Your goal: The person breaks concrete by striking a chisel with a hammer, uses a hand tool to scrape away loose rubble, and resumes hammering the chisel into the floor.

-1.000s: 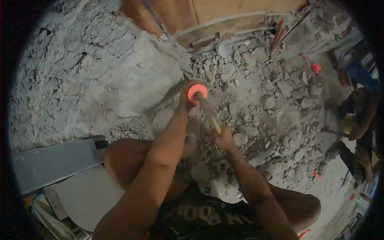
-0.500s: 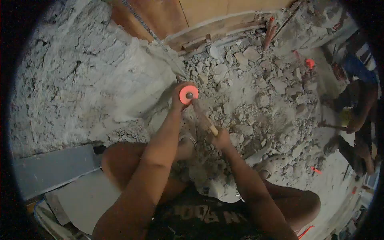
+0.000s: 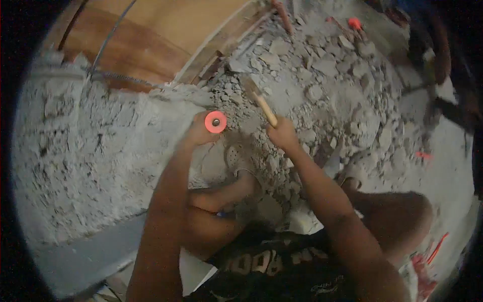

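My left hand is wrapped round a chisel with a round orange-pink guard, its metal end pointing up at the camera. The guard hides part of the fingers, and the chisel's tip is out of sight. My right hand grips the pale wooden handle of a hammer. The hammer's dark head, somewhat blurred, lies up and to the left of that hand, over the rubble and apart from the chisel.
Broken rubble covers the floor ahead. A rough grey concrete mass fills the left, below wooden boards and bent rebar. A co-worker's arm shows at the upper right. Another orange-pink guard lies beyond.
The view has turned, showing more board at upper left. The hammer head has moved up and away from the chisel. My left hand with the chisel appears farther left.
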A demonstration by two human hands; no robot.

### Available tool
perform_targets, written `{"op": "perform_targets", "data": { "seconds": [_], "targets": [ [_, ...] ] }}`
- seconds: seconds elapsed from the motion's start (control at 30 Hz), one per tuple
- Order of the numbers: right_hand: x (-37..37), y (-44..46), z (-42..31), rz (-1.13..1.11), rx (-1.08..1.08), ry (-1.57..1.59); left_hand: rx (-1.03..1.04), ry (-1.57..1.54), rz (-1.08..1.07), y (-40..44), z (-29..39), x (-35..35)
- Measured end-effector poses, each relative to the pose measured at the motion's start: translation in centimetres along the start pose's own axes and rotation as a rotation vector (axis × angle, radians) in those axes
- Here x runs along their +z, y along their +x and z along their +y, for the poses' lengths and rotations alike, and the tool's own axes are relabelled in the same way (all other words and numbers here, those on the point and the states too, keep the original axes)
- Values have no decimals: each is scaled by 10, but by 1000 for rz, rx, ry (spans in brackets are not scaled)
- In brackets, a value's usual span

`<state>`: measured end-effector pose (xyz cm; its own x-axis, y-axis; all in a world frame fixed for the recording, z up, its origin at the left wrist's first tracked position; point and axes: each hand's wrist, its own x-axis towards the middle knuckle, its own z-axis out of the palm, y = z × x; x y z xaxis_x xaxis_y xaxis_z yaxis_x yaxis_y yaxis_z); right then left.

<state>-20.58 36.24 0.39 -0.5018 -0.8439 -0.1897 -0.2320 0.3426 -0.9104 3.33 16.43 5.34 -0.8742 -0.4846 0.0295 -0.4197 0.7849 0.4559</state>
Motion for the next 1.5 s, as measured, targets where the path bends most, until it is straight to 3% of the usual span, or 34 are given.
{"op": "perform_targets", "data": {
  "seconds": [0.03, 0.07, 0.13, 0.17, 0.23, 0.27, 0.33, 0.37, 0.43, 0.57, 0.63, 0.8, 0.9, 0.97, 1.03, 1.13, 1.2, 1.3, 1.37, 1.43, 1.5],
  "targets": [
    [-1, -2, 0, -12, 87, -11, 164, 251, -92, 5, 5, -16],
    [-1, -5, 0, 14, 107, 9, 193, 256, -118, 11, 12, -24],
    [2, -8, -1, -58, 193, 92, -323, -471, -354, 23, 26, -30],
    [3, -11, -2, -47, 205, 102, -316, -467, -371, 36, 38, -34],
    [10, -19, -6, 7, 266, 83, -509, 17, -596, 57, 65, -35],
    [17, -20, -3, 4, 270, 88, -512, 20, -601, 55, 70, -25],
    [27, -16, 5, 3, 270, 126, 169, 694, -192, 50, 75, -2],
    [25, -14, 5, 1, 265, 120, 165, 692, -185, 54, 68, 11],
    [21, -15, 1, -61, 258, 42, -84, 923, -510, 56, 46, 32],
    [30, -6, 15, -47, 298, 24, -107, 797, -553, 59, 44, 12],
    [27, -2, 16, 4, 276, 21, -272, 656, -473, 57, 50, 0],
    [23, -5, 7, 33, 323, -98, -203, 579, -233, 21, 44, -11],
    [3, -24, -17, 10, 413, 30, -148, 569, -138, 13, 36, -6],
    [-6, -25, -10, -9, 277, -47, -88, 557, -79, 15, 32, 3],
    [-15, -25, -10, 22, 271, -53, -96, 546, 70, 14, 33, 10],
    [-21, -16, -3, 31, 263, -12, -204, 636, 53, 39, 33, 14],
    [-11, -6, 3, -13, 390, 26, -225, 694, -190, 79, 25, -3],
    [-8, -11, 7, 49, 358, 39, -353, 708, -272, 74, 48, -5],
    [-6, -18, 5, 45, 357, 55, -344, 645, -27, 18, 37, 16],
    [-10, -12, -2, 76, 331, 77, -125, 564, 309, -57, -3, 50],
    [-12, -11, -2, 52, 357, 29, -141, 530, 334, -58, 10, 38]
  ]
}}
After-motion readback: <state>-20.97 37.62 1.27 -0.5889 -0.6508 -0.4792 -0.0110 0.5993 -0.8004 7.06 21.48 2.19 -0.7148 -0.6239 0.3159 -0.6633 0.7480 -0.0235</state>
